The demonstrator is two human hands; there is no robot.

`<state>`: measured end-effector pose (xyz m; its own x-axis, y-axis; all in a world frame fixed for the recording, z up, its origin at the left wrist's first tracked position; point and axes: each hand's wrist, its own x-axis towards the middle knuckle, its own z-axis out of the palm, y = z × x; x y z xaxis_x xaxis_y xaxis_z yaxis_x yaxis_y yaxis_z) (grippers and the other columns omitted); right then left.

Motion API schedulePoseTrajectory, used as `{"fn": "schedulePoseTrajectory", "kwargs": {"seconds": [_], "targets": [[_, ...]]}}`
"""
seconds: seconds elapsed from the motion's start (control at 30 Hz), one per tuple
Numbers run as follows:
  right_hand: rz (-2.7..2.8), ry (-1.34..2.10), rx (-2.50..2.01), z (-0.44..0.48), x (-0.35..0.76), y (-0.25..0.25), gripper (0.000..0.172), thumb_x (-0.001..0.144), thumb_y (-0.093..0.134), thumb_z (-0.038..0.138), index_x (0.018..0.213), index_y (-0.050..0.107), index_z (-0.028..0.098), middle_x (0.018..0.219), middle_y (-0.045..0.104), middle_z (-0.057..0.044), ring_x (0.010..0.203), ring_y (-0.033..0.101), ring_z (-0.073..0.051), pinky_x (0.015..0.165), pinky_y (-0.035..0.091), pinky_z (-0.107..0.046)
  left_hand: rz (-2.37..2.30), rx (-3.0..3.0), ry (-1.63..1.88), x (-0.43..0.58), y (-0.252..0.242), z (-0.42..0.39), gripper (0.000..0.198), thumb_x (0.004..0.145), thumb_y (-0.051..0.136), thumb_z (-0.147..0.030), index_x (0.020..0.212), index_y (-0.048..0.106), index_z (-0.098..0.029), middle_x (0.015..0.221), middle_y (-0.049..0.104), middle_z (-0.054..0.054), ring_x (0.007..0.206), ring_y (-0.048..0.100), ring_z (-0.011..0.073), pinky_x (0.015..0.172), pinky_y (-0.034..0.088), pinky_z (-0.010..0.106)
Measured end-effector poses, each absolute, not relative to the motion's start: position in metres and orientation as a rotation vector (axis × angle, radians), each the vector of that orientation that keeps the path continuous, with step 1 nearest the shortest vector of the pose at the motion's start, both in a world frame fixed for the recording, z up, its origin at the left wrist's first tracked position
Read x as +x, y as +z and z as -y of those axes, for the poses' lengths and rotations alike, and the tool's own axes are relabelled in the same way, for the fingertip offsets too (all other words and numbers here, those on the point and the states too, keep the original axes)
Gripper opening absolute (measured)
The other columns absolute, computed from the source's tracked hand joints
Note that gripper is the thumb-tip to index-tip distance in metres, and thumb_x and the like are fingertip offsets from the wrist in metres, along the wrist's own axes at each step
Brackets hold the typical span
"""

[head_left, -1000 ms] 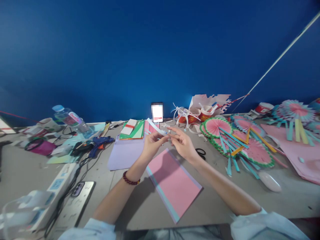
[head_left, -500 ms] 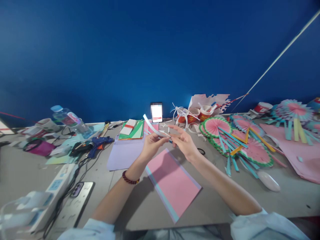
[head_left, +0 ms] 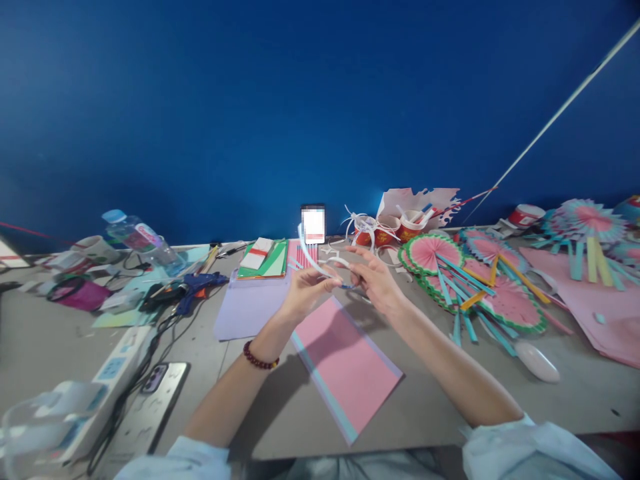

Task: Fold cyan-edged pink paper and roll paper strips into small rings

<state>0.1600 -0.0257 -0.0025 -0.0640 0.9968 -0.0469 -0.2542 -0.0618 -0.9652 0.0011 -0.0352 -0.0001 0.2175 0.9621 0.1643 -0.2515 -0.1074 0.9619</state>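
Note:
My left hand (head_left: 306, 292) pinches a narrow white strip (head_left: 311, 259) between thumb and fingers. The strip curves up and to the left from the fingertips, its upper end free. Close beside it, my right hand (head_left: 373, 277) is closed at the thumb and forefinger near the strip's lower end, its other fingers partly stretched. A small blue bit shows between the two hands; its kind is too small to tell. Below both hands a pink paper sheet (head_left: 350, 367) with light blue and lilac edges lies flat on the table.
Pleated watermelon-like paper fans (head_left: 433, 257) lie at right, near a white computer mouse (head_left: 537, 362). At left are a blue glue gun (head_left: 200, 287), a power strip (head_left: 107, 380), a phone (head_left: 155, 407) and a bottle (head_left: 143, 237). A lit screen (head_left: 314, 223) stands against the blue wall.
The strip's free upper end has swung right and stands more upright. My right hand has shifted slightly right, and its fingers have turned. My left hand has barely moved.

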Motion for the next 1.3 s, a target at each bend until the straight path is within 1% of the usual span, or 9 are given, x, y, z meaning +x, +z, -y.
{"fn": "schedulePoseTrajectory", "kwargs": {"seconds": [0.23, 0.4, 0.53, 0.67, 0.8, 1.03, 1.13, 1.17, 1.3], "targets": [[1.157, 1.133, -1.167, -0.006, 0.178, -0.025, 0.026, 0.067, 0.063, 0.032, 0.09, 0.067, 0.019, 0.075, 0.07, 0.0, 0.052, 0.046, -0.008, 0.053, 0.038, -0.022, -0.871, 1.029, 1.194, 0.001, 0.003, 0.038, 0.025, 0.055, 0.085, -0.034, 0.066, 0.071, -0.016, 0.063, 0.064, 0.0, 0.055, 0.052, 0.0072, 0.053, 0.042, 0.02], [1.362, 0.981, -1.311, -0.02, 0.189, -0.046, 0.028, 0.073, 0.058, 0.033, 0.095, 0.069, 0.018, 0.075, 0.072, -0.003, 0.061, 0.06, -0.014, 0.057, 0.046, -0.025, -0.953, 1.045, 1.162, -0.001, 0.003, 0.035, 0.029, 0.057, 0.083, -0.038, 0.067, 0.068, -0.014, 0.067, 0.066, 0.003, 0.057, 0.056, 0.0099, 0.051, 0.043, 0.02], [1.624, 0.693, -1.371, -0.029, 0.193, -0.068, 0.027, 0.078, 0.05, 0.021, 0.096, 0.07, 0.02, 0.092, 0.075, -0.005, 0.084, 0.07, -0.019, 0.076, 0.053, -0.031, -0.956, 1.078, 1.155, 0.0, -0.001, 0.031, 0.035, 0.054, 0.084, -0.037, 0.075, 0.067, -0.014, 0.063, 0.066, 0.001, 0.054, 0.055, 0.0091, 0.049, 0.041, 0.019], [1.726, 0.557, -1.393, -0.037, 0.194, -0.087, 0.029, 0.08, 0.049, 0.017, 0.1, 0.07, 0.021, 0.105, 0.074, -0.007, 0.096, 0.069, -0.022, 0.089, 0.052, -0.037, -0.974, 1.127, 1.166, 0.001, -0.006, 0.029, 0.051, 0.052, 0.084, -0.034, 0.095, 0.064, -0.014, 0.061, 0.064, -0.002, 0.054, 0.055, 0.0093, 0.048, 0.04, 0.019], [1.757, 0.513, -1.407, -0.042, 0.197, -0.098, 0.03, 0.08, 0.05, 0.014, 0.101, 0.071, 0.02, 0.108, 0.073, -0.011, 0.104, 0.066, -0.025, 0.098, 0.046, -0.044, -1.007, 1.175, 1.163, 0.002, -0.006, 0.028, 0.055, 0.054, 0.083, -0.034, 0.1, 0.062, -0.014, 0.063, 0.063, -0.003, 0.056, 0.056, 0.0096, 0.048, 0.04, 0.019], [1.803, 0.58, -1.369, -0.038, 0.191, -0.093, 0.021, 0.077, 0.054, 0.015, 0.084, 0.074, 0.019, 0.098, 0.075, -0.01, 0.099, 0.066, -0.026, 0.095, 0.046, -0.043, -1.039, 1.312, 1.109, 0.0, -0.011, 0.027, 0.044, 0.065, 0.076, -0.031, 0.103, 0.062, -0.015, 0.066, 0.062, -0.001, 0.061, 0.059, 0.012, 0.053, 0.043, 0.022], [1.76, 0.699, -1.321, -0.028, 0.182, -0.074, 0.025, 0.084, 0.049, 0.028, 0.089, 0.072, 0.02, 0.095, 0.074, -0.008, 0.088, 0.067, -0.022, 0.086, 0.05, -0.039, -1.037, 1.397, 1.117, 0.0, -0.018, 0.026, 0.058, 0.067, 0.074, -0.026, 0.12, 0.053, -0.016, 0.067, 0.064, -0.002, 0.062, 0.059, 0.0119, 0.059, 0.045, 0.023], [1.684, 0.875, -1.257, -0.024, 0.178, -0.066, 0.028, 0.086, 0.049, 0.035, 0.089, 0.072, 0.019, 0.092, 0.074, -0.008, 0.085, 0.067, -0.021, 0.083, 0.051, -0.037, -1.041, 1.422, 1.119, 0.001, -0.02, 0.026, 0.065, 0.068, 0.074, -0.025, 0.127, 0.048, -0.017, 0.068, 0.064, -0.002, 0.062, 0.059, 0.0119, 0.06, 0.045, 0.023], [1.427, 1.323, -1.013, -0.006, 0.167, -0.04, 0.035, 0.079, 0.057, 0.05, 0.083, 0.069, 0.018, 0.082, 0.071, -0.005, 0.078, 0.065, -0.018, 0.077, 0.05, -0.032, -1.026, 1.512, 1.083, 0.004, -0.028, 0.029, 0.082, 0.07, 0.073, -0.024, 0.14, 0.032, -0.019, 0.066, 0.061, -0.004, 0.061, 0.059, 0.0123, 0.057, 0.044, 0.022]]}}
